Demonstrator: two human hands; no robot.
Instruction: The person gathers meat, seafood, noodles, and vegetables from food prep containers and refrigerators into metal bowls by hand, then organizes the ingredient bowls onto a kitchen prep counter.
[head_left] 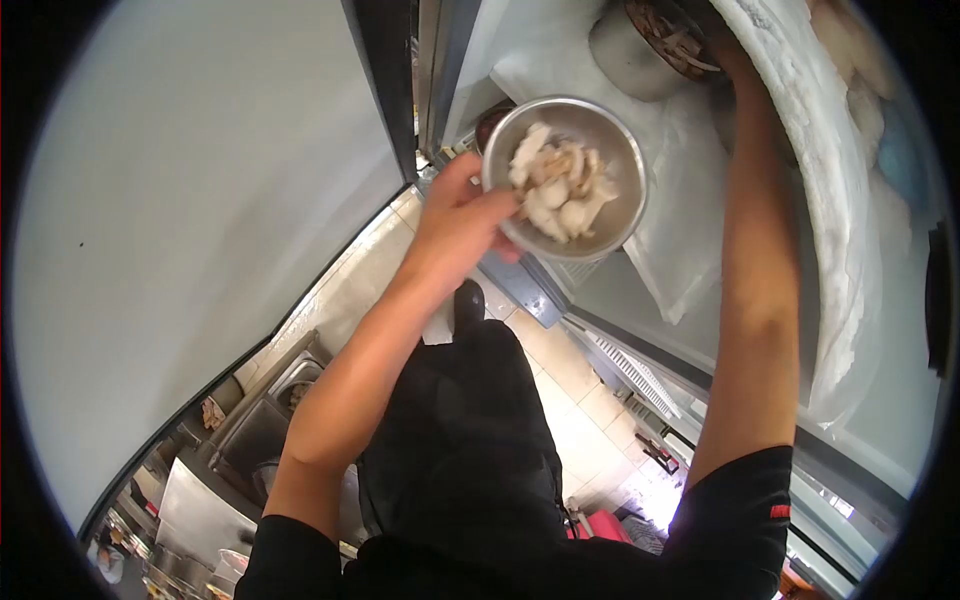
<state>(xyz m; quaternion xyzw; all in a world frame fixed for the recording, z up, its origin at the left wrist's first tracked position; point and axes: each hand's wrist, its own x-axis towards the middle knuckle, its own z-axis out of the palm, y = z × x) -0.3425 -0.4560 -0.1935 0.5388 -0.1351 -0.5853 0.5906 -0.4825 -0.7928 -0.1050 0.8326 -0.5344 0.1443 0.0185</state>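
Observation:
A round metal bowl [622, 205] with pale, whitish-brown food pieces [562, 190] in it is tilted toward the camera. My left hand [475, 213] grips its left rim, thumb over the inside edge and fingers beneath. My right arm reaches up into the frosty fridge or freezer; the right hand is hidden in shadow at the top, beside a metal pot [640, 62] of reddish-brown pieces. Clear plastic sheeting [672, 200] lies under the pot and behind the bowl.
An open door [200, 200] fills the left side. Thick frost [815, 170] lines the compartment near my right arm. Pale bagged items [870, 90] lie beyond it. Below are floor tiles [570, 410], metal kitchen equipment [205, 510] at lower left and a white grille [635, 370].

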